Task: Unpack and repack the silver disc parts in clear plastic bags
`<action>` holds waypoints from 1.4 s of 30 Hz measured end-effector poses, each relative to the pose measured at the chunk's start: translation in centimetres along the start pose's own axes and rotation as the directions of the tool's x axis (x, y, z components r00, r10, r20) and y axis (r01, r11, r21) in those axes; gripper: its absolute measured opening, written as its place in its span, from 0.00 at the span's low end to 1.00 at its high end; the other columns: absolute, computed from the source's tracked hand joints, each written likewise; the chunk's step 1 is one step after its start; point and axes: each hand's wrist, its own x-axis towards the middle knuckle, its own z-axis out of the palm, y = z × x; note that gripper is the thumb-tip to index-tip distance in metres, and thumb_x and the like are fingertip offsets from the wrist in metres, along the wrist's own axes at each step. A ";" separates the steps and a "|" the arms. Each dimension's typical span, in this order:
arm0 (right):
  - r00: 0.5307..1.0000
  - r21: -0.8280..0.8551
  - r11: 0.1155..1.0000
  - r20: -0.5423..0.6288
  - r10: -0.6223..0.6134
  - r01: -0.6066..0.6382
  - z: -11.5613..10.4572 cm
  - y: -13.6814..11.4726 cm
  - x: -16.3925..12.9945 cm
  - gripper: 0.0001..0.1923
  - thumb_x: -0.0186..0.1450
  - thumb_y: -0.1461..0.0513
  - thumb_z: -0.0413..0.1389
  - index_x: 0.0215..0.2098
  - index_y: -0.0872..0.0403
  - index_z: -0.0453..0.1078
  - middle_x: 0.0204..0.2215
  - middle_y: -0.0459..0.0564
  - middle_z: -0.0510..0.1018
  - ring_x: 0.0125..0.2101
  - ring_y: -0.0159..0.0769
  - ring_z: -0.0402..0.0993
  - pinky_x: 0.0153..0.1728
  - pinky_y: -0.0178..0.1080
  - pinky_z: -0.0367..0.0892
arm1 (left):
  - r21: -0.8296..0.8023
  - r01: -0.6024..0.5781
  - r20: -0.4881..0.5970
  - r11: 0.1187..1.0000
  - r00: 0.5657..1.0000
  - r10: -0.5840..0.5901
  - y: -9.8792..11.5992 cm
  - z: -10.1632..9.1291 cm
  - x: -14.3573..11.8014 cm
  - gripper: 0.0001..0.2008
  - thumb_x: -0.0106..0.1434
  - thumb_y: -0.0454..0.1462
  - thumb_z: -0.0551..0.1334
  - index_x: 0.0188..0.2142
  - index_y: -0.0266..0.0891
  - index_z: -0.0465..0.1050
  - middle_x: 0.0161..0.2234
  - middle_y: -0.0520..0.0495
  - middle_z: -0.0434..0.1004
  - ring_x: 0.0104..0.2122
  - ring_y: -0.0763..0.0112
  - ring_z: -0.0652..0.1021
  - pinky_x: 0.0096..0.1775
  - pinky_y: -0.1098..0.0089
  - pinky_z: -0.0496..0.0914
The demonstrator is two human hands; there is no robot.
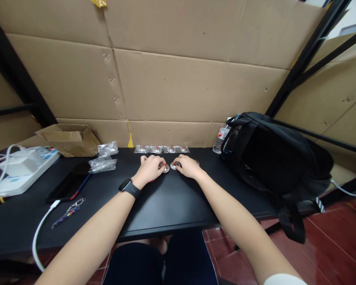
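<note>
Our left hand point(150, 168) pinches one disc point(167, 169), our right hand point(188, 165) another disc point(173, 166), nearer us than the packets point(170, 149).
We seem to be positioning them; the next move calls for steady fingers.

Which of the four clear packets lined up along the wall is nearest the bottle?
The rightmost packet; the other three lie left of it, farther from the bottle.

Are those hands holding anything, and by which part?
The left hand touches the red middle of the left disc; the right hand, that of the right disc. Whether either is gripped can't be told.
</note>
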 end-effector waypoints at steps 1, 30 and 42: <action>1.000 -0.007 1.000 0.007 0.011 -0.011 -0.1 0.0 0.0 0.10 0.68 0.62 0.57 0.46 0.47 0.77 0.44 0.50 0.78 0.44 0.40 0.76 0.42 0.37 0.67 | 0.002 0.001 0.000 1.000 1.000 -0.001 0.0 -0.1 0.0 0.07 0.65 0.40 0.60 0.37 0.46 0.78 0.37 0.49 0.83 0.44 0.59 0.76 0.46 0.57 0.54; 0.965 0.802 0.596 -0.179 0.189 0.033 1.5 -2.0 1.1 0.18 0.59 0.60 0.63 0.48 0.53 0.74 0.33 0.47 0.81 0.29 0.33 0.79 0.34 0.37 0.75 | -0.279 0.249 -0.046 0.927 0.961 -0.272 0.9 -0.9 0.3 0.10 0.63 0.46 0.61 0.38 0.48 0.79 0.39 0.52 0.86 0.44 0.58 0.82 0.51 0.58 0.61; 0.993 0.551 0.832 -0.121 -0.006 0.072 1.5 -1.9 0.8 0.30 0.53 0.63 0.71 0.54 0.52 0.77 0.35 0.48 0.84 0.34 0.36 0.79 0.43 0.38 0.73 | -0.056 0.246 -0.053 0.968 0.967 -0.249 -0.2 0.5 0.3 0.10 0.63 0.45 0.62 0.35 0.50 0.82 0.43 0.46 0.85 0.51 0.49 0.74 0.48 0.53 0.59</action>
